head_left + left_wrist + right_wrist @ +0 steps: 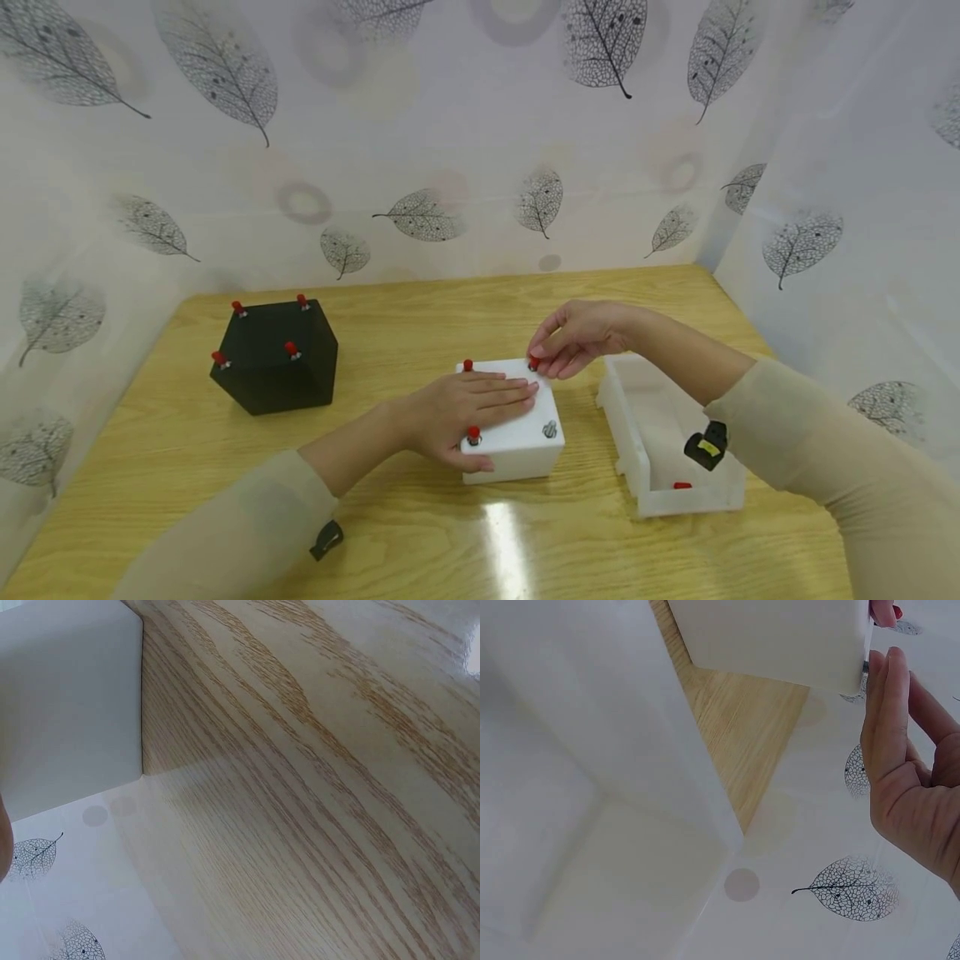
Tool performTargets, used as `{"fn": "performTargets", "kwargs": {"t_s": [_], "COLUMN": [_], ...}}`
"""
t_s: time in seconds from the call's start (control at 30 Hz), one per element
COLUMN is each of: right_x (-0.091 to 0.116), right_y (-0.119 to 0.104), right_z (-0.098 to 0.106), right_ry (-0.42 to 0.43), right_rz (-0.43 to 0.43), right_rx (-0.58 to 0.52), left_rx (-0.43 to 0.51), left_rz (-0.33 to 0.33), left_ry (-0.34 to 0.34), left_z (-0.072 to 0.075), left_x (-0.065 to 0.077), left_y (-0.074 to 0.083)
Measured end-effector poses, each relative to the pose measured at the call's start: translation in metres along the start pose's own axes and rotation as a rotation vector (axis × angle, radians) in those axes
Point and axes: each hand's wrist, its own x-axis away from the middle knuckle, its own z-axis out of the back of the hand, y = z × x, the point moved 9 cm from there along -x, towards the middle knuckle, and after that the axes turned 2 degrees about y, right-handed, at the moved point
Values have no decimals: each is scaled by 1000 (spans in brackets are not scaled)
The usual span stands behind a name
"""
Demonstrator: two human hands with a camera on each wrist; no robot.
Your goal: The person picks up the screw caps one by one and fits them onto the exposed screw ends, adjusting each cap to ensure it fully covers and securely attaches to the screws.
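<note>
A white box stands on the table with metal bolts at its top corners. My left hand lies across its top with straight fingers, the thumb down at the front edge. My right hand pinches a red cap on the far right bolt between thumb and fingertips. Red caps also sit on the far left bolt and the near left bolt. At the near right corner the metal bolt is bare. The left wrist view shows the box's side and only a sliver of hand.
Right of the box stands a white open tray with a loose red cap inside, partly under my right forearm. A black box with several red-capped bolts is at the back left. Leaf-patterned sheeting borders the wooden table.
</note>
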Motion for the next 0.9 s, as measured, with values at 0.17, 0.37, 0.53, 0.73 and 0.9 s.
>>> {"fn": "performTargets", "kwargs": {"t_s": [0.17,0.37,0.53,0.73,0.9], "right_x": [1,4,7,12,20], "right_y": [0,3,5,12,16], "right_z": [3,9,12,19,23], "right_ry": [15,35,38,58,66], "right_rz": [2,-18,-23,-44,-45], "right_rx": [24,37,28,34,50], "left_rx": [-7,1,1,-1,-2], "left_rz": [0,2,2,5,7], "left_ry": [3,2,8,8,8], "left_z": [-1,0,1,0,0], "left_x": [1,1,2,1,0], "left_y": [-1,-1,-1,0,0]}}
